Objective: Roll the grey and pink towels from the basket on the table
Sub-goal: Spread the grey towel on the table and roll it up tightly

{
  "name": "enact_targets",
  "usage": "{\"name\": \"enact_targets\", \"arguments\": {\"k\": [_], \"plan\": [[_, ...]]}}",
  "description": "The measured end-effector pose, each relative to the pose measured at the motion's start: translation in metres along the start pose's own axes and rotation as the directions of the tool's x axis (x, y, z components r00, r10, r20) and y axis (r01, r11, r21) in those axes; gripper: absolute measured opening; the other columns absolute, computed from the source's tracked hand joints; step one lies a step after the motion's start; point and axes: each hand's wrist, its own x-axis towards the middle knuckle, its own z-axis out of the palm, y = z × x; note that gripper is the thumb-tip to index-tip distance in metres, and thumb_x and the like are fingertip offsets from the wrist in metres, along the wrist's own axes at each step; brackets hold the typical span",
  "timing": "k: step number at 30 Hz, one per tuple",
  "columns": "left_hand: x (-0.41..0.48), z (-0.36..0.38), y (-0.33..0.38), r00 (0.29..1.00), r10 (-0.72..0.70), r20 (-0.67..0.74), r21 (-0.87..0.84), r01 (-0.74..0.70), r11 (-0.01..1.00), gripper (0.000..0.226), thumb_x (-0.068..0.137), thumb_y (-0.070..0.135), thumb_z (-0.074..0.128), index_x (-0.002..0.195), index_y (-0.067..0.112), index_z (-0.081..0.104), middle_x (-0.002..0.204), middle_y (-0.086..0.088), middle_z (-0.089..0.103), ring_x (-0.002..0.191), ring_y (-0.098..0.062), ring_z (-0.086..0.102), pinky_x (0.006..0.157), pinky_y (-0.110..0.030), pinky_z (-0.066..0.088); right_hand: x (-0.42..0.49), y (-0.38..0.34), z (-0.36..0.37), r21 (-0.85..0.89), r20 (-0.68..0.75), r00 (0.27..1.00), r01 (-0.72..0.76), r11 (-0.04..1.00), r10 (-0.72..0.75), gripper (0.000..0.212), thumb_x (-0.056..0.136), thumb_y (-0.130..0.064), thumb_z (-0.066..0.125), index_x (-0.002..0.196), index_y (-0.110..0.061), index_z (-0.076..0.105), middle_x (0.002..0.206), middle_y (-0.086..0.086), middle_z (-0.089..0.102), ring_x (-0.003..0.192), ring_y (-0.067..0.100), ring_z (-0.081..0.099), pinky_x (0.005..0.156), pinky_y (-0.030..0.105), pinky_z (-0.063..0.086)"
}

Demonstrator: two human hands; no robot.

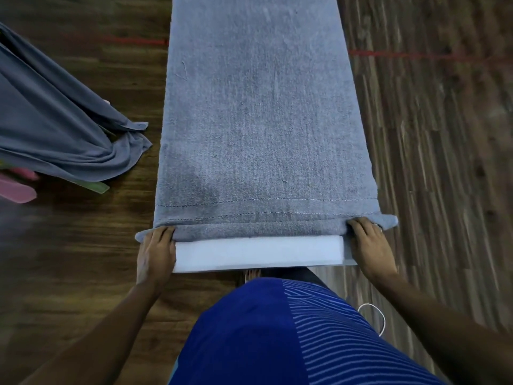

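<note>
A: L hand (155, 245): fingers curled onto the near hem of the grey towel (258, 120), gripping the first turn at its left end. R hand (370, 243) does the same at the right end.

B: So the step = starting the roll?

A: Looks so. Tip: keep both hands level, tuck tight and push away evenly, else it prob. goes cone-shaped.

B: Towel vs hands?

A: Turned edge is right under the fingertips, at the near end of the table (258, 252). The rest lies flat, stretching away. Far left there's a pink thing (16, 187) beside a loose grey cloth (55, 120). Can't tell if it's the pink towel.
</note>
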Motion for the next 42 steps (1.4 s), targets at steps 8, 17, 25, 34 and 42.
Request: {"name": "enact_targets", "arguments": {"k": [8, 17, 25, 34, 42], "plan": [[0.003, -0.014, -0.006, 0.997, 0.075, -0.015, 0.075, -0.074, 0.994, 0.022, 0.085, 0.006, 0.061, 0.105, 0.007, 0.070, 0.102, -0.011, 0.070, 0.092, -0.034, 0.061, 0.079, -0.049, 0.043, 0.012, 0.007, -0.010, 0.102, -0.004, 1.000, -0.010, 0.995, 0.011, 0.029, 0.079, 0.005, 0.064, 0.106, -0.006, 0.066, 0.105, 0.013, 0.067, 0.096, 0.035, 0.059, 0.089, 0.047, 0.047], [0.022, -0.017, -0.010, 0.998, 0.069, 0.002, 0.120, -0.068, 0.990, 0.023, 0.093, 0.019, 0.046, 0.105, 0.012, 0.065, 0.098, -0.009, 0.062, 0.093, -0.032, 0.054, 0.089, -0.050, 0.033, 0.040, 0.014, -0.028, 0.073, 0.209, 0.969, -0.153, 0.986, 0.135, 0.027, 0.091, -0.015, 0.051, 0.115, -0.014, 0.063, 0.113, 0.011, 0.065, 0.107, 0.034, 0.054, 0.095, 0.049, 0.038], [0.004, 0.004, 0.020, 0.999, 0.011, -0.040, 0.050, -0.009, 0.999, 0.042, 0.077, -0.003, 0.064, 0.119, 0.003, 0.061, 0.117, -0.018, 0.059, 0.104, -0.038, 0.054, 0.084, -0.053, 0.044, 0.022, -0.009, -0.015, 0.010, -0.072, 0.996, 0.051, 0.999, -0.050, 0.024, 0.076, 0.005, 0.064, 0.099, -0.004, 0.063, 0.095, 0.015, 0.058, 0.084, 0.037, 0.055, 0.072, 0.046, 0.044], [0.023, -0.007, 0.019, 0.999, -0.016, 0.034, 0.006, 0.016, 1.000, 0.033, 0.083, -0.004, 0.065, 0.115, 0.000, 0.067, 0.113, -0.018, 0.067, 0.105, -0.039, 0.059, 0.085, -0.051, 0.052, 0.034, -0.010, -0.012, 0.035, -0.039, 0.999, 0.017, 0.999, -0.016, 0.034, 0.083, -0.001, 0.067, 0.117, -0.004, 0.060, 0.114, 0.013, 0.062, 0.099, 0.035, 0.057, 0.086, 0.048, 0.047], [0.022, -0.009, 0.017, 0.998, -0.017, 0.057, -0.006, 0.017, 1.000, 0.026, 0.086, 0.000, 0.059, 0.110, 0.002, 0.069, 0.106, -0.015, 0.069, 0.099, -0.034, 0.060, 0.081, -0.047, 0.052, 0.040, -0.010, -0.020, 0.044, 0.031, 0.997, -0.072, 0.996, 0.071, 0.028, 0.082, -0.014, 0.047, 0.100, -0.007, 0.068, 0.093, 0.011, 0.067, 0.085, 0.037, 0.060, 0.068, 0.045, 0.051]]}}
